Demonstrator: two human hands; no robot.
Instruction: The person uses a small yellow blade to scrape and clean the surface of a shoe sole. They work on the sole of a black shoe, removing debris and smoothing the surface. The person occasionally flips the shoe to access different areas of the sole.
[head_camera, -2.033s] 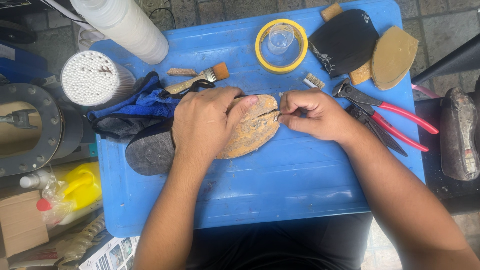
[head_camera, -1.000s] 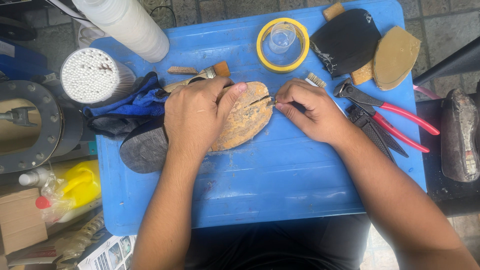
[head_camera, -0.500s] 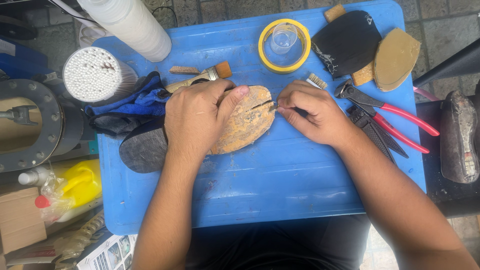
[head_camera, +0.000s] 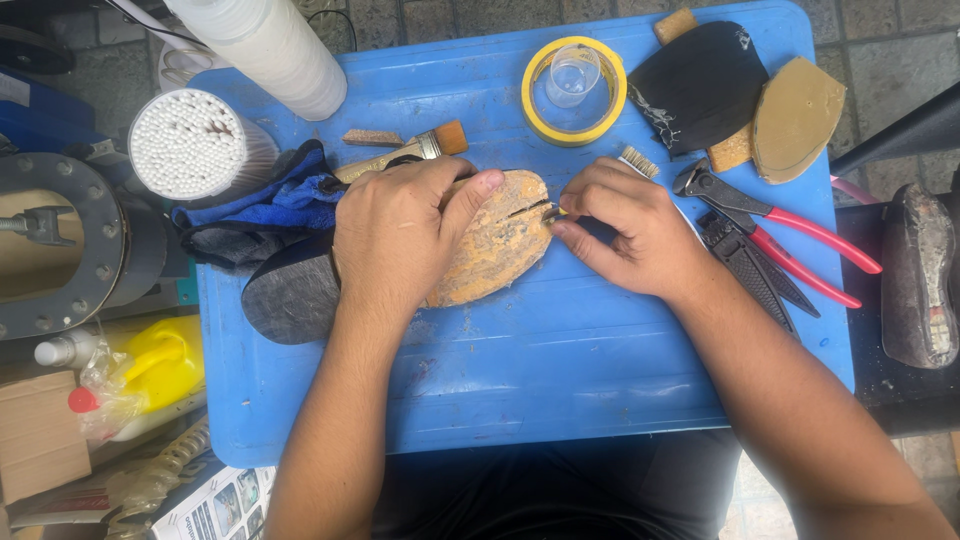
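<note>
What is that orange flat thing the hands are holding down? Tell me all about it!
The orange sole piece is a flat, rounded, shoe-sole-shaped slab, mottled orange and tan with grey smudges, looking worn and crusty. It lies flat on the blue table, partly over a dark grey sole. A dark slit runs near its upper right end. The left hand presses on it, thumb on top, hiding its left part. The right hand pinches a thin tool whose tip meets that slit.

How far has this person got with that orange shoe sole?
Done: the tan sole already shows a dark slit near its tip. In hand: the left hand pins it to the blue table while the right hand works a thin tool at the slit. Left: most of the sole looks uncut; the red-handled pincers lie unused.
</note>
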